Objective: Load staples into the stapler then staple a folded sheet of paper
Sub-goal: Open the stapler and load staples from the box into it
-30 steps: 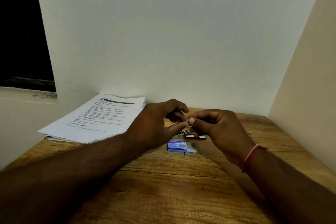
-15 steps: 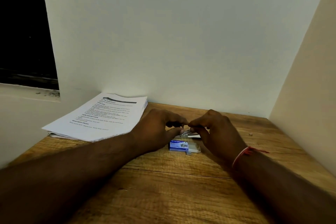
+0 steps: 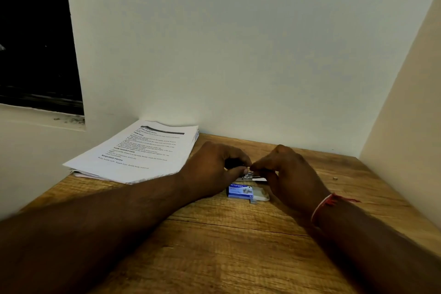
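Compared with the frame of a second ago, both hands are found lower, brought down close to the worktop (image 3: 238,246) from a raised position above it, and the printed sheets are seen slightly further right in view. The left hand (image 3: 210,172) is curled around a dark part of the stapler (image 3: 250,175), its fingers closed on it, though most of the tool is hidden behind the knuckles. The right hand (image 3: 291,174) is set just beside it, thumb and forefinger pinched together at the metal end of the stapler; whether a strip of staples is held there cannot be told. A red thread band (image 3: 325,205) is worn at the right wrist.

The blue staple box (image 3: 239,191) is left lying just near of the hands, with its pale inner tray (image 3: 261,194) drawn out to the right. A stack of printed paper (image 3: 140,150) is placed far left, overhanging the worktop's edge. The worktop is of brown wood grain and is enclosed by a pale wall (image 3: 238,55) at the far side and a cream panel (image 3: 405,114) at the right. A dark window opening (image 3: 35,31) is seen far left.
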### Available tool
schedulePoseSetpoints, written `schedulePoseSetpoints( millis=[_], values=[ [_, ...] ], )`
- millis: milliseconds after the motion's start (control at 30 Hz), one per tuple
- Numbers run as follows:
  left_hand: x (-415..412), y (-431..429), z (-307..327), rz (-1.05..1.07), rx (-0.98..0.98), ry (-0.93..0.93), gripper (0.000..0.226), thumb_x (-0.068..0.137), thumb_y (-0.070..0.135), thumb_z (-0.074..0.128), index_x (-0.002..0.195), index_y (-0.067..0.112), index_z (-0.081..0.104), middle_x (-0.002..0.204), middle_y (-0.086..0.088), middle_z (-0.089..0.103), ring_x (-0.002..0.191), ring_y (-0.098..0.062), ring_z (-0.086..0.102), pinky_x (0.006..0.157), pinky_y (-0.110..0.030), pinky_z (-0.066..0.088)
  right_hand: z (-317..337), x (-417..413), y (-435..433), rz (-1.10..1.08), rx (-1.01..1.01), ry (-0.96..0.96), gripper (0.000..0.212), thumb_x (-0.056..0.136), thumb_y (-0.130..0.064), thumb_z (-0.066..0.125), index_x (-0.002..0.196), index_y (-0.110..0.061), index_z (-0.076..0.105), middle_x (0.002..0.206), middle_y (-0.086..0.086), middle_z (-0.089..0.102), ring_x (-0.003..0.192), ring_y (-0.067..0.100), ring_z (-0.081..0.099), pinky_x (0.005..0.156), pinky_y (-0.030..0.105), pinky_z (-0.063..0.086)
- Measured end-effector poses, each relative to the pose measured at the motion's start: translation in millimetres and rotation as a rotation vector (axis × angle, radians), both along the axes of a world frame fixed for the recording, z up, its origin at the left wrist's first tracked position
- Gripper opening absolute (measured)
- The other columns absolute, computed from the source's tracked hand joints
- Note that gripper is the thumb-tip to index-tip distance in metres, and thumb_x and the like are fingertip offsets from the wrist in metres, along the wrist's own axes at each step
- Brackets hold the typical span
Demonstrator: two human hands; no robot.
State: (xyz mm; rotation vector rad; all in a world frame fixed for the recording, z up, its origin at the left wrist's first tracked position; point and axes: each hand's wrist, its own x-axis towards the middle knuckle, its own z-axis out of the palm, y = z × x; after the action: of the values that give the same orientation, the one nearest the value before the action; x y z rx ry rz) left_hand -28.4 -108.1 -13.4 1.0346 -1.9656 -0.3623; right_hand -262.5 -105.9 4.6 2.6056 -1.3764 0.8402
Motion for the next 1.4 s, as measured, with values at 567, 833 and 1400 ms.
schedulePoseSetpoints(
  millis=[567,833,1400],
  values=[
    [0,5,4,0.006,-0.014,0.017,0.014,0.097,0.017,0.087,0.109,0.024,0.089,0.1,0.015,0.086,0.092,0.002,0.079,0.082,-0.009,0.059,-4,-8,-7,0.035,0.081,-0.093,0.016,0.097,-0.041,0.081,0.11,-0.051,0.081,0.11,-0.035,0.07,0.113,-0.002,0.051,0.093,0.036,0.05],
    [-2,6,6,0.042,-0.007,0.003,0.016,0.095,0.023,0.09,0.11,0.027,0.086,0.101,0.016,0.084,0.096,0.003,0.078,0.081,-0.007,0.057,-4,-11,-12,0.043,0.112,-0.039,0.018,0.1,-0.04,0.076,0.113,-0.052,0.08,0.115,-0.04,0.063,0.12,0.004,0.05,0.106,0.045,0.047],
    [-4,7,7,0.077,-0.004,-0.032,0.017,0.096,0.025,0.09,0.097,0.034,0.076,0.09,0.016,0.08,0.09,0.001,0.076,0.078,-0.011,0.059,8,-30,-11,0.006,0.242,-0.207,0.023,0.096,-0.018,0.085,0.096,-0.041,0.088,0.086,-0.032,0.079,0.089,-0.012,0.073,0.073,0.008,0.057]
  ],
)
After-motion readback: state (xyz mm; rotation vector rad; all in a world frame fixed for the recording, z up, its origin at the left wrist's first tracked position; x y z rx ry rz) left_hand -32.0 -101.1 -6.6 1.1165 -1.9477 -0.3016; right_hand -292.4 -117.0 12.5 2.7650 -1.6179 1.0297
